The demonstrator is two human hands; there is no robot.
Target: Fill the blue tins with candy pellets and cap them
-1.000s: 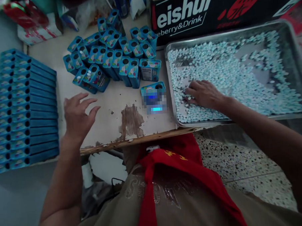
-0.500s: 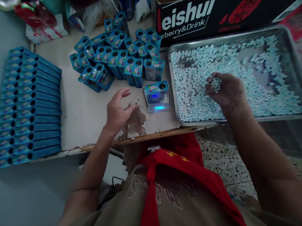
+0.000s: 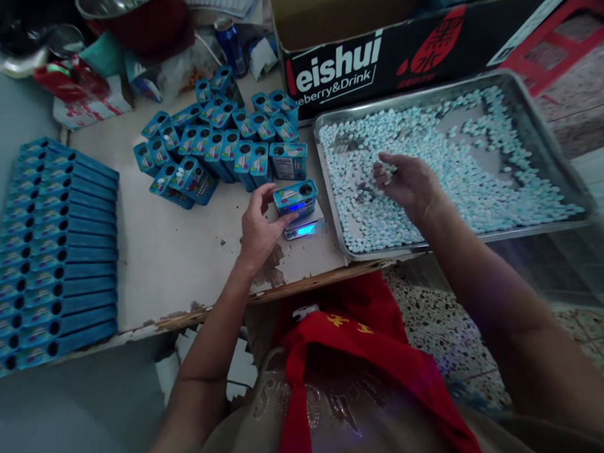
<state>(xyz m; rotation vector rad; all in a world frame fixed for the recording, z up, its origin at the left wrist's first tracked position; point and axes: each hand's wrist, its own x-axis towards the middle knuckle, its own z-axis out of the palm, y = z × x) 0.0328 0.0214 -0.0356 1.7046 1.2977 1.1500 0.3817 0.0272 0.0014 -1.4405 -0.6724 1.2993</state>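
Observation:
A blue candy box [image 3: 294, 195] with a round hole in its top stands on a small digital scale [image 3: 309, 225] whose display glows blue. My left hand [image 3: 262, 229] grips the box from its left side, thumb at the front and fingers behind. Over the left part of a metal tray [image 3: 338, 233] is my right hand [image 3: 405, 182], its fingers curled round a few small candies. Loose pale blue and white candies [image 3: 461, 199] cover much of the tray. Behind the scale, several more blue boxes [image 3: 228, 146] stand grouped, some with candies on top.
Stacked rows of blue boxes [image 3: 58, 257] fill the table's left end. A black carton [image 3: 345, 68] stands behind the tray, with a red stool [image 3: 549, 55] beyond it. A blue can [image 3: 231, 48] and a red pot [image 3: 140, 26] are at the back.
My left hand has moved right and taken hold of the box on the scale. My right hand stays over the tray, with fewer candies showing in it. The view has shifted.

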